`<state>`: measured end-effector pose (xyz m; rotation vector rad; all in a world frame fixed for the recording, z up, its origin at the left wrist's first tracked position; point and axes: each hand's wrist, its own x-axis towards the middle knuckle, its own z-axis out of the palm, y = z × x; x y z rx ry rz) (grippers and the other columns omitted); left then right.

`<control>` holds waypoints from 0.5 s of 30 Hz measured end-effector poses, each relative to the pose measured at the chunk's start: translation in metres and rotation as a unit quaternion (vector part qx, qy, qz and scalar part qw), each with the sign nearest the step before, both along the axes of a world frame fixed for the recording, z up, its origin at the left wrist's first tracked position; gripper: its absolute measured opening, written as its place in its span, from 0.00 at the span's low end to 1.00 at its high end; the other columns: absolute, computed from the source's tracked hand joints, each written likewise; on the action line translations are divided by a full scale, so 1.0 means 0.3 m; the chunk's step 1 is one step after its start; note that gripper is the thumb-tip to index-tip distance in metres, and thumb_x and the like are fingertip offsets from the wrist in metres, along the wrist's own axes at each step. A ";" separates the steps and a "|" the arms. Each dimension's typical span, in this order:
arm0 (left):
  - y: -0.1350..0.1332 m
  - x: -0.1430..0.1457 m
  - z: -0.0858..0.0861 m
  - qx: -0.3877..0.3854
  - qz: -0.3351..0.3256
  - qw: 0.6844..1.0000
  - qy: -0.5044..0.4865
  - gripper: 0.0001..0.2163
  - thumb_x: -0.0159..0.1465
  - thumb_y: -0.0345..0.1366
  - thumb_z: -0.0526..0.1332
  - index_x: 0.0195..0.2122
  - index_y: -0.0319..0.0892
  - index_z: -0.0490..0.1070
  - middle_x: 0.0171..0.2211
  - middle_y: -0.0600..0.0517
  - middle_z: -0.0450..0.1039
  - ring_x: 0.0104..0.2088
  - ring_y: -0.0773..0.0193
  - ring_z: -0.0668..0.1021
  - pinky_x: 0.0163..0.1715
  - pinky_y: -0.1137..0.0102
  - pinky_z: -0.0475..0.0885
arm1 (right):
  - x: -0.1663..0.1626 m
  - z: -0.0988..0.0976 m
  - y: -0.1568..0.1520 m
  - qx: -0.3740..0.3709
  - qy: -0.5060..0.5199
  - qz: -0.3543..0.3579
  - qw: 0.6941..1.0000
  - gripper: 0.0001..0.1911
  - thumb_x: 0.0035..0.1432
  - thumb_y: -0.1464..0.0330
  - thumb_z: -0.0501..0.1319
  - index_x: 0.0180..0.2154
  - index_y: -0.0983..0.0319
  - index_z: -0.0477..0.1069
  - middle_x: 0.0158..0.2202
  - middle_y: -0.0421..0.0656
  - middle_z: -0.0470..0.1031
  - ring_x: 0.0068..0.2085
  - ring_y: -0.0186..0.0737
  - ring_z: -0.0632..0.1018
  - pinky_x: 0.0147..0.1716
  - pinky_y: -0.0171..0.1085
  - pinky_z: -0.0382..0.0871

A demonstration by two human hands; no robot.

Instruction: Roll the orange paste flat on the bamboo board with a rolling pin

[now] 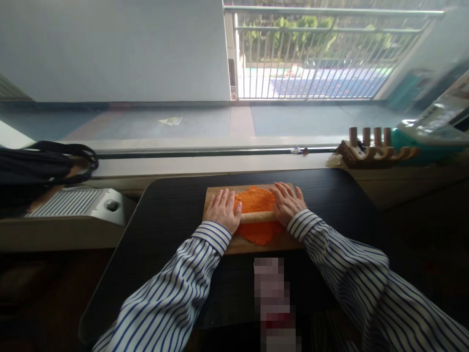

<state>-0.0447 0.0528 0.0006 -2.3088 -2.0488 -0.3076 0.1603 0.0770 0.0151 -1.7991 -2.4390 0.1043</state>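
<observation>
Beside a windowsill [220, 165], a black table [172, 210] bears a wooden board [236, 248] where orange dough [256, 199] — seemingly well flattened, its far half left rougher — lies under a rolling pin [258, 217], left hand [223, 211] and right hand [288, 203] apart, fingers outstretched over its ends.

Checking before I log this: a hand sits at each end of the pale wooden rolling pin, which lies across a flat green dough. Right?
No: in the head view the flat dough is orange, not green. The left hand and right hand do sit at the ends of the pale wooden rolling pin across it.
</observation>
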 end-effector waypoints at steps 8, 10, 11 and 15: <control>-0.002 0.001 0.001 -0.035 0.012 0.999 0.010 0.25 0.62 0.39 0.45 0.56 0.31 0.60 0.58 0.41 0.58 0.59 0.53 0.59 0.58 0.57 0.52 | -0.002 0.011 -0.013 -0.026 -0.008 0.001 1.000 0.26 0.55 0.68 0.45 0.57 0.60 0.55 0.62 0.46 0.52 0.62 0.46 0.50 0.57 0.58 0.41; -0.020 0.001 0.000 -0.028 0.005 0.999 0.016 0.25 0.61 0.38 0.45 0.56 0.30 0.60 0.58 0.41 0.58 0.59 0.53 0.60 0.58 0.57 0.53 | 0.000 0.010 -0.037 -0.016 -0.007 0.002 1.000 0.26 0.55 0.68 0.45 0.57 0.61 0.55 0.62 0.46 0.53 0.62 0.45 0.51 0.57 0.57 0.41; -0.031 0.002 0.000 -0.026 0.002 0.999 0.019 0.25 0.61 0.38 0.45 0.56 0.29 0.60 0.58 0.40 0.58 0.59 0.53 0.60 0.58 0.58 0.53 | 0.001 0.008 -0.049 -0.012 -0.007 -0.001 1.000 0.26 0.55 0.68 0.45 0.57 0.62 0.55 0.61 0.46 0.54 0.61 0.45 0.52 0.57 0.56 0.41; -0.080 0.003 0.003 -0.030 -0.010 0.999 0.033 0.26 0.61 0.38 0.43 0.56 0.25 0.58 0.58 0.38 0.57 0.59 0.52 0.58 0.58 0.58 0.53 | 0.012 -0.001 -0.102 -0.001 -0.003 0.000 1.000 0.26 0.56 0.68 0.45 0.56 0.63 0.57 0.61 0.46 0.56 0.61 0.44 0.53 0.57 0.54 0.42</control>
